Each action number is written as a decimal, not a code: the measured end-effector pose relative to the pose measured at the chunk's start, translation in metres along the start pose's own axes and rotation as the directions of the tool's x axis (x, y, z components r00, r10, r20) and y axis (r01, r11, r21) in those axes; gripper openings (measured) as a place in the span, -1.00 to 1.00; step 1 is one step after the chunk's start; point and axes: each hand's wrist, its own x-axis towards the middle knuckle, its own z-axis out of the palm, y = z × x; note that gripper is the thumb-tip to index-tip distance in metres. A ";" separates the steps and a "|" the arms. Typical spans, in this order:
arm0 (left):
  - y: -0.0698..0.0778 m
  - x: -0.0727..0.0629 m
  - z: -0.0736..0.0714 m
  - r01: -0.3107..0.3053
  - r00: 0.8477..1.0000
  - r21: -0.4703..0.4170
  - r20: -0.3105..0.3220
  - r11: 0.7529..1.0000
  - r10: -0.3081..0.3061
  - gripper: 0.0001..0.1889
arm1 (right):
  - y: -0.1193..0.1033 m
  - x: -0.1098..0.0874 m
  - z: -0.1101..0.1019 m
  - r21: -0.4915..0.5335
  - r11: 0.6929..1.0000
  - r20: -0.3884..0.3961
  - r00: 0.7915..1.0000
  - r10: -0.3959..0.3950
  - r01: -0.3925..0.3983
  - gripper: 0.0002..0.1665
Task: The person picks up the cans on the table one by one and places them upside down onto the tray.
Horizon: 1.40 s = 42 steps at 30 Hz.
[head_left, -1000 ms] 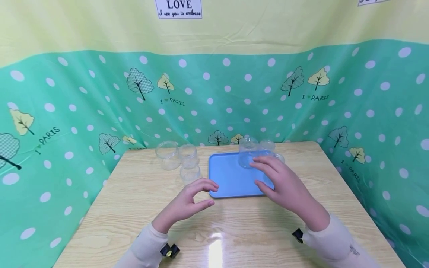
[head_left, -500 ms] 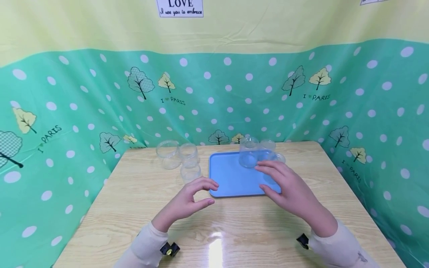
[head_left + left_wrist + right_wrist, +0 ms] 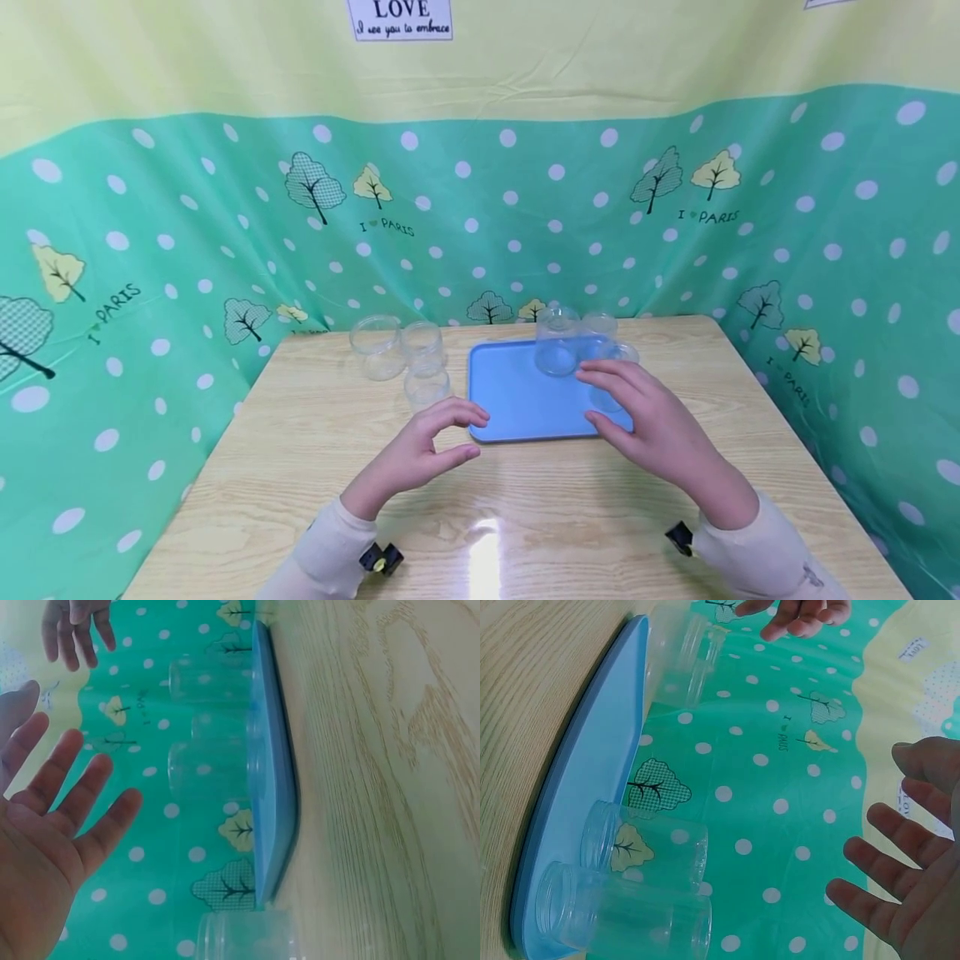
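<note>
In the head view, your left grip (image 3: 420, 446) is empty, thumb and fingers wide apart; the closest clear jar (image 3: 427, 387) on the worktop (image 3: 555, 500) stands upright just beyond its fingertips. Your right grip (image 3: 660, 429), also wide and empty, is the nearer one to the front tray jar (image 3: 619, 353), which stands upright behind it on the blue tray (image 3: 510, 400).

In the left wrist view, your left fingers spread clear of the tray.

In the right wrist view, your right fingers hang apart from the jars.
</note>
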 end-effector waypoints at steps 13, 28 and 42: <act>0.000 0.000 0.001 0.029 1.000 0.052 0.006 0.998 -0.029 -0.70 | -0.001 0.003 -0.001 0.022 0.998 -0.031 0.998 -0.056 0.057 -0.34; -0.001 0.001 -0.002 0.045 0.998 0.094 -0.037 0.995 -0.042 -0.68 | -0.007 0.008 0.001 0.017 0.998 0.002 0.999 -0.052 0.052 -0.29; -0.005 0.005 -0.009 0.116 0.992 0.194 0.036 0.974 -0.125 -0.67 | -0.004 0.006 0.008 0.035 0.998 0.048 0.998 -0.046 0.044 -0.35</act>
